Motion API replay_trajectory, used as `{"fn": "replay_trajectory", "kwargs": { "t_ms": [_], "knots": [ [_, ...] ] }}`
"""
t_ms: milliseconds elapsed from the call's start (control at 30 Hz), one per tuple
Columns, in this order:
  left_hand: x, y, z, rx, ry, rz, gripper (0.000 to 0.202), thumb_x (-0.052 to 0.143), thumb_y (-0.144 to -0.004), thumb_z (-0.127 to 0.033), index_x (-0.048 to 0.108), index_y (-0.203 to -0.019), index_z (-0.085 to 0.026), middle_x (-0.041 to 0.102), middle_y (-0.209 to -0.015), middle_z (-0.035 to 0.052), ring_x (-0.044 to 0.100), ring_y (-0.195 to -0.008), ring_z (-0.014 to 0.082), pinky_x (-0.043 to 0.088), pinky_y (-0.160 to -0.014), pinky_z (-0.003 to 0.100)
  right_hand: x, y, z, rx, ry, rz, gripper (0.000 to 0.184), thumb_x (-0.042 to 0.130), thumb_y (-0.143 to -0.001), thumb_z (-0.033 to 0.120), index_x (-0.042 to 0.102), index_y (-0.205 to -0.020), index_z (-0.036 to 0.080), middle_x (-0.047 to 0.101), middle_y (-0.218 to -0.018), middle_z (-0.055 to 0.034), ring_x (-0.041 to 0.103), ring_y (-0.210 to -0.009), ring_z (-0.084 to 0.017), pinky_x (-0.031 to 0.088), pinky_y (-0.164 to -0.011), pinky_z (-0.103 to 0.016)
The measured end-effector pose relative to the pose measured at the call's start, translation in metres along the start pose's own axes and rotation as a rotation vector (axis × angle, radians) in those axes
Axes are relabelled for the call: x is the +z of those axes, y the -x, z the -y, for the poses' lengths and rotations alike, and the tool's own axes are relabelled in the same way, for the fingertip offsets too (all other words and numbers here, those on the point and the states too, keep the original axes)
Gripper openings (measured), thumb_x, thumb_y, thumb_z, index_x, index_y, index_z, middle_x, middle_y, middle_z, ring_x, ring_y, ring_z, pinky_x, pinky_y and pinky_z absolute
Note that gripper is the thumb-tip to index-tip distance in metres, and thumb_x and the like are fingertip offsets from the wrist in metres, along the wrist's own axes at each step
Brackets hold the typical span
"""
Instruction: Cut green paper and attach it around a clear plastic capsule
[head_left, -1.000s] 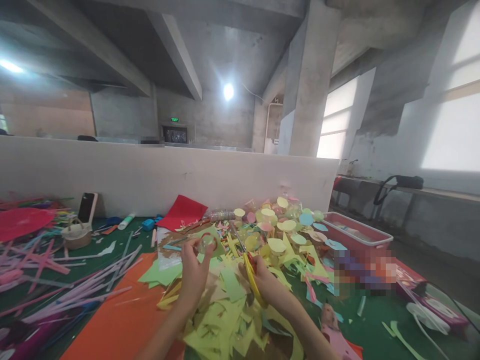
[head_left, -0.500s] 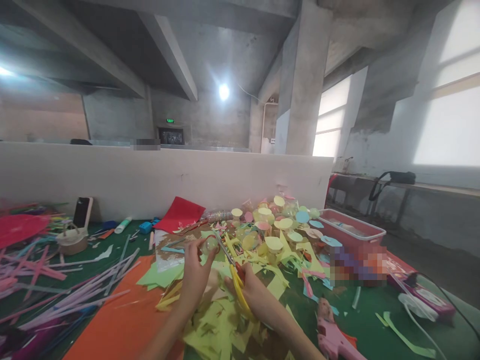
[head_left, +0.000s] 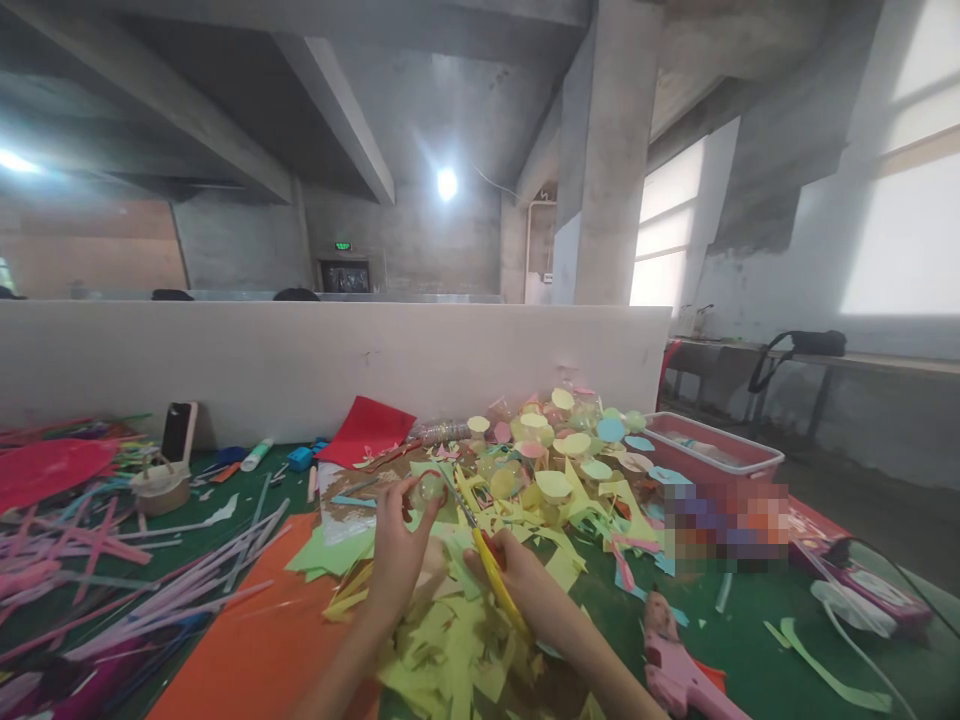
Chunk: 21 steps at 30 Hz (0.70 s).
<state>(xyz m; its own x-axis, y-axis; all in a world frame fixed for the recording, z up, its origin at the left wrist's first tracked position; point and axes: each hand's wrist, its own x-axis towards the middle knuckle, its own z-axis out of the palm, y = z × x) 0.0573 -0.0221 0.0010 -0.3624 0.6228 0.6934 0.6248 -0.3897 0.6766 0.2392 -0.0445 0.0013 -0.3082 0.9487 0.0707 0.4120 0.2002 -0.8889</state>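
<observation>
Left hand [head_left: 401,545] pinches clear round plastic piece [head_left: 430,488], partly hidden | right hand [head_left: 529,583] grips yellow-handled metal scissors [head_left: 495,578], tips indistinct

Scissors [head_left: 496,578]: handles smooth yellow plastic, slight shine; blades look like metal. Clear ball [head_left: 429,488]: see-through, glossy, plastic by the look of it. Paper scraps [head_left: 450,630]: thin, matt. Orange sheet [head_left: 240,640]: smooth, faint sheen. Red sheet [head_left: 370,430]: flat matt, can't tell if paper or felt. Glue gun [head_left: 679,665]: smooth pink moulded plastic. Tub [head_left: 750,476]: smooth plastic, low sheen. Straws [head_left: 180,590]: smooth, look like plastic, bit shiny. Phone [head_left: 178,432]: dark glossy face. Divider [head_left: 330,370]: smooth matt white, few scuffs. Column [head_left: 619,150]: concrete, rough, matt
</observation>
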Motion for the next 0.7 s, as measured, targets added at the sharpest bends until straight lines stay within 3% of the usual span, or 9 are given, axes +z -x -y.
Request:
{"fn": "replay_trajectory", "kwargs": {
  "t_ms": [400,700],
  "knots": [
    [0.003,-0.002,0.011,0.036,-0.037,-0.016,0.043,0.054,-0.083,-0.056,0.055,-0.107,-0.021,0.052,-0.101,0.0064,0.053,-0.087,0.0223,0.049,-0.078,0.039,0.002,-0.014,-0.012,0.000,0.036,-0.035,0.044,0.062,-0.077,0.060,0.046,-0.071,0.020,0.051,-0.067,0.0021,0.043,-0.064,-0.014,0.029,-0.057,-0.026],
    [0.001,0.001,0.003,0.094,-0.033,0.028,0.043,0.055,-0.084,-0.056,0.057,-0.109,-0.021,0.053,-0.103,0.0060,0.054,-0.083,0.0203,0.049,-0.074,0.036,-0.003,-0.002,-0.009,-0.054,-0.188,0.110,0.045,0.065,-0.079,0.058,0.045,-0.093,0.020,0.053,-0.083,0.0014,0.046,-0.075,-0.015,0.036,-0.067,-0.026]
  ]
}}
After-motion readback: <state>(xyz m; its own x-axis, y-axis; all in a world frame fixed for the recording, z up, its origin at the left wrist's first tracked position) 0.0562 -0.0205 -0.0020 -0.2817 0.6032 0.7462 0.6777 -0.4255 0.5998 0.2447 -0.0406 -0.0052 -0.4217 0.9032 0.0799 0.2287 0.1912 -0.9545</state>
